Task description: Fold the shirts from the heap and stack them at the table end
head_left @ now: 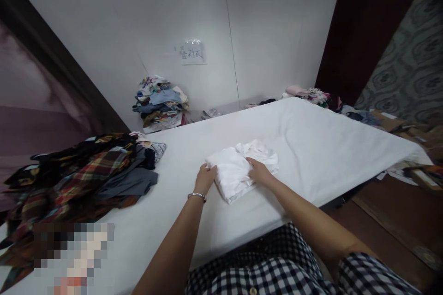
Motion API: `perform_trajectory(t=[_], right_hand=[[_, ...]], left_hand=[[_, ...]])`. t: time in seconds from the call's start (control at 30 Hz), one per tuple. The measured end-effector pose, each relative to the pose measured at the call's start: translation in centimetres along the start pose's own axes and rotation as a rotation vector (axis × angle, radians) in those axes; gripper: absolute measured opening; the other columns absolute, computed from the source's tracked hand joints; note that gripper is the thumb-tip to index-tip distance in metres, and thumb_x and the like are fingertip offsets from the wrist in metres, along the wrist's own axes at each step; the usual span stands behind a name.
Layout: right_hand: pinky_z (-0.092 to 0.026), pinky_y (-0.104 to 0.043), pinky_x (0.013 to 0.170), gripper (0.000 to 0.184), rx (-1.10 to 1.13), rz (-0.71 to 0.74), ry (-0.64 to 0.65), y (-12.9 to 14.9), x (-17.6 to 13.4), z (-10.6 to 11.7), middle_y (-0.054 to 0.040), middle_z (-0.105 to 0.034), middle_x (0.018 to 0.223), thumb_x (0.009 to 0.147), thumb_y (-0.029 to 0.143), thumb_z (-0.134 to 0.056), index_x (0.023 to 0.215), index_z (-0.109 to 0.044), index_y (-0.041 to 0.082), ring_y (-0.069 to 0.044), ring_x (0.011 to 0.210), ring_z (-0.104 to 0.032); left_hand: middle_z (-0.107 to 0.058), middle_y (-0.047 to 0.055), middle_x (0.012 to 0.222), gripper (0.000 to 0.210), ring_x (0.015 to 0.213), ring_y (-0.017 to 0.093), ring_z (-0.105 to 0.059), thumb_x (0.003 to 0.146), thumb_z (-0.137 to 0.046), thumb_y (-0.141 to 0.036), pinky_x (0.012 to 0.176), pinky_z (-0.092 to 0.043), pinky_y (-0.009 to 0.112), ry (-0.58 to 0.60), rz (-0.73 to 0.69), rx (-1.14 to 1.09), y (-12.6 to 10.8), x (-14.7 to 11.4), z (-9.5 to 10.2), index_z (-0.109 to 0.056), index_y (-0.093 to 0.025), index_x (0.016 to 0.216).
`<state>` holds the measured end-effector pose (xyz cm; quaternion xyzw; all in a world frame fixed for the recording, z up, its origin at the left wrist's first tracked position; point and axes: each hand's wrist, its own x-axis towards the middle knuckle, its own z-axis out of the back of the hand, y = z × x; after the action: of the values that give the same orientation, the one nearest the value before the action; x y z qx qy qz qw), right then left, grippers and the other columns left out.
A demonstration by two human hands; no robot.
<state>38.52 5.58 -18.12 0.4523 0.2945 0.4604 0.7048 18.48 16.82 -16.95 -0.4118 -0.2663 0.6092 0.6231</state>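
Support from both sides for a folded white fabric garment (230, 168)

From the head view, we see the garment lying on a long, white-cloth-covered bench (321, 147), directly in front of us and within easy reach of both arms. Our left hand (206, 176), with a shiny silver-coloured bracelet (197, 197) at the wrist, is narrowed on the garment's left edge; our right hand (259, 171) pinches the fabric on the opposite side. We judge that this two-sided hold steadies the folds and stops such light material from sliding. The fingertips are partly hidden, so we cannot tell how many layers each hand has taken.

Around the right hand the white fabric turns looser and crumpled, while the part toward the left hand lies as a smoother block; the right hand probably sits where it does to control that boundary.

To our left, a loose heap of dark and red-plaid clothes (93, 170) spreads over the bench, and a tall stack of mixed-colour clothes (161, 101) rises at its far edge. Both stand well apart from the garment, which seems to leave working room. A white paper sign with dark handwriting (193, 53) hangs on the pale grey panelled wall (277, 23), presumably placed to face whoever stands here.
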Motion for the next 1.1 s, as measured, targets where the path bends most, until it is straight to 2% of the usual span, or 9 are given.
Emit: perform_trajectory(t=[0.1, 0.23, 0.4, 0.5, 0.6, 0.73, 0.87, 0.97, 1.1], right_hand=[[-0.047, -0.034, 0.090, 0.076, -0.086, -0.035, 0.033, -0.9, -0.2, 0.3, -0.0093, -0.059, 0.125, 0.061, 0.004, -0.049, 0.135, -0.048, 0.017, -0.025, 0.106, -0.059], [-0.041, -0.033, 0.098, 0.071, -0.131, 0.077, -0.025, -1.1, -0.5, 0.5, -0.0065, -0.058, 0.128, 0.066, 0.004, -0.047, 0.135, -0.048, 0.020, -0.023, 0.114, -0.055], [-0.036, -0.038, 0.103, 0.068, -0.263, 0.086, 0.000, -1.5, -1.2, 1.4, -0.0108, -0.054, 0.131, 0.068, 0.005, -0.048, 0.135, -0.048, 0.016, -0.025, 0.121, -0.049], [-0.042, -0.040, 0.096, 0.060, -0.249, 0.130, -0.078, -1.9, -2.8, 2.5, -0.0116, -0.057, 0.124, 0.075, 0.015, -0.052, 0.135, -0.047, 0.018, -0.024, 0.107, -0.057], [-0.052, -0.035, 0.072, 0.047, -0.036, -0.012, -0.110, -1.8, -5.5, 3.3, -0.0096, -0.064, 0.104, 0.080, 0.032, -0.054, 0.126, -0.052, 0.018, -0.018, 0.076, -0.062], [-0.050, -0.027, 0.046, 0.046, 0.459, -0.396, 0.092, -1.4, -8.6, 3.2, -0.0114, -0.063, 0.103, 0.077, 0.041, -0.062, 0.114, -0.053, 0.016, -0.017, 0.064, -0.064], [-0.055, -0.027, 0.050, 0.043, 0.760, -0.525, 0.147, -0.7, -9.3, 2.5, -0.0150, -0.060, 0.115, 0.072, 0.046, -0.070, 0.100, -0.059, 0.015, -0.022, 0.083, -0.066], [-0.057, -0.030, 0.058, 0.037, 0.896, -0.528, 0.079, -0.2, -8.6, 2.1, -0.0143, -0.059, 0.119, 0.073, 0.042, -0.071, 0.096, -0.061, 0.015, -0.022, 0.093, -0.063], [-0.055, -0.025, 0.058, 0.029, 1.016, -0.546, 0.013, 0.4, -7.3, 1.3, -0.0107, -0.062, 0.114, 0.077, 0.036, -0.069, 0.096, -0.059, 0.016, -0.018, 0.088, -0.063]], left_hand=[[-0.061, 0.016, 0.122, 0.066, 0.094, 0.021, -0.064, 0.077, -0.061, -0.043, 0.064, -0.051, 0.025, 0.049, 0.042, -0.037, -0.3, -0.1, -0.4, -0.040, -0.013, 0.132], [-0.062, 0.018, 0.120, 0.071, 0.093, 0.023, -0.065, 0.076, -0.060, -0.045, 0.063, -0.052, 0.027, 0.055, 0.069, -0.020, -0.5, 0.4, -0.7, -0.037, -0.010, 0.134], [-0.057, 0.019, 0.128, 0.072, 0.109, 0.027, -0.059, 0.073, -0.064, -0.044, 0.084, -0.048, 0.033, 0.024, -0.006, 0.093, -0.6, 1.9, -0.7, -0.041, -0.011, 0.132], [-0.050, 0.020, 0.135, 0.070, 0.121, 0.029, -0.051, 0.074, -0.063, -0.045, 0.097, -0.041, 0.036, 0.001, -0.070, 0.177, -1.1, 3.2, -0.4, -0.043, -0.011, 0.131], [-0.045, 0.019, 0.140, 0.066, 0.129, 0.029, -0.043, 0.076, -0.061, -0.044, 0.104, -0.033, 0.037, 0.005, -0.146, 0.247, -2.4, 4.6, -0.4, -0.044, -0.011, 0.131], [-0.044, 0.016, 0.142, 0.063, 0.131, 0.028, -0.040, 0.079, -0.057, -0.046, 0.108, -0.030, 0.037, 0.095, -0.336, 0.436, -4.9, 6.4, -1.9, -0.047, -0.012, 0.131], [-0.040, 0.014, 0.145, 0.066, 0.134, 0.029, -0.035, 0.075, -0.061, -0.049, 0.110, -0.025, 0.038, 0.235, -0.458, 0.587, -6.8, 8.0, -4.3, -0.048, -0.016, 0.131], [-0.041, 0.013, 0.145, 0.077, 0.130, 0.029, -0.042, 0.069, -0.067, -0.049, 0.105, -0.033, 0.036, 0.377, -0.368, 0.565, -7.4, 9.1, -5.9, -0.043, -0.018, 0.136], [-0.051, 0.016, 0.136, 0.083, 0.121, 0.033, -0.051, 0.059, -0.074, -0.045, 0.097, -0.041, 0.040, 0.434, -0.277, 0.560, -7.8, 10.4, -7.0, -0.047, -0.018, 0.132]])
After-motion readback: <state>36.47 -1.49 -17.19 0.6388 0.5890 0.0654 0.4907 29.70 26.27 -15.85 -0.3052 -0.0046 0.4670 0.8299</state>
